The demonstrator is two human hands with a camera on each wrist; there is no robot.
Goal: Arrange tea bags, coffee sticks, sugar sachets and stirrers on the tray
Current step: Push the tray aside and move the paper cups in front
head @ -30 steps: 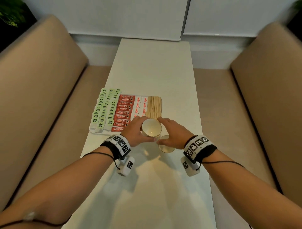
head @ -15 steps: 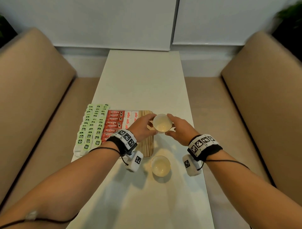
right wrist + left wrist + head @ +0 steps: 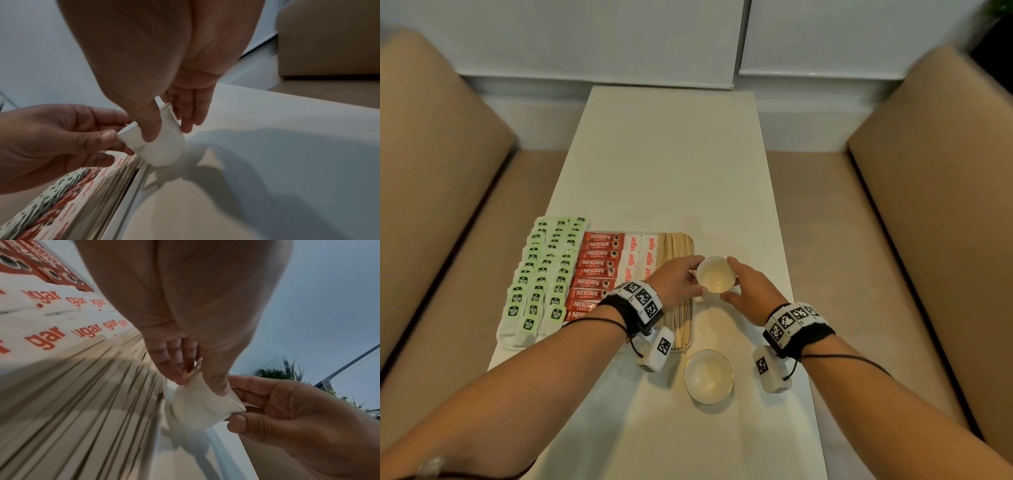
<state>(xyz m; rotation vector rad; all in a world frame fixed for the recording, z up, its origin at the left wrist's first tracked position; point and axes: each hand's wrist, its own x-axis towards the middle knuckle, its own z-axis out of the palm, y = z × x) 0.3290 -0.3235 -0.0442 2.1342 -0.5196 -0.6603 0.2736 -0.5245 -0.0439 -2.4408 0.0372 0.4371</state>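
A white tray [image 3: 505, 339] holds green tea bags [image 3: 541, 274], red coffee sticks [image 3: 595, 270], white sugar sachets [image 3: 635, 253] and wooden stirrers [image 3: 676, 246] in rows. Both hands hold one small white cup [image 3: 715, 275] beside the tray's right rim. My left hand [image 3: 693, 275] pinches its left side and my right hand [image 3: 736, 281] its right side. In the left wrist view the fingers [image 3: 174, 373] clasp the cup [image 3: 197, 408] over the stirrers [image 3: 82, 402]. The right wrist view shows the cup [image 3: 164, 146] at or just above the table.
A second white cup [image 3: 708, 376] stands on the table nearer to me, between my wrists. The long white table [image 3: 671, 171] runs away from me between two beige bench seats [image 3: 928, 205]. A white wall closes the far end.
Both hands have carried the upper cup away from the second cup, farther from me, to the tray's right side. The second cup stays where it was.
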